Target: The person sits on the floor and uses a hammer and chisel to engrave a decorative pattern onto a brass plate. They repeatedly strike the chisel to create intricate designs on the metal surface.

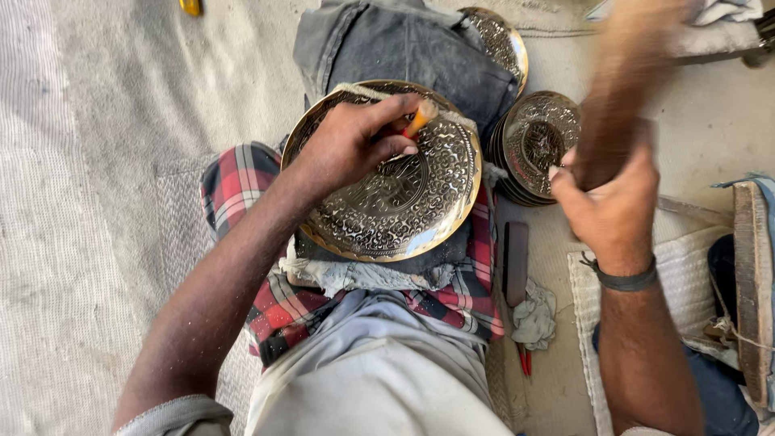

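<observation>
The left hand [347, 145] pinches a punch [420, 118] tip-down against the plate [387, 202] under it, braced on the lap; the right hand [609, 206] clenches a raised, blurred mallet [617, 113]; stacked plates [537, 145] sit just beyond.

You have one engraved brass plate [387, 173] at frame centre, one stack of plates [534, 145] at upper right, one further plate [502, 40] at top, and two hands, left hand [351, 145] and right hand [609, 206].
</observation>
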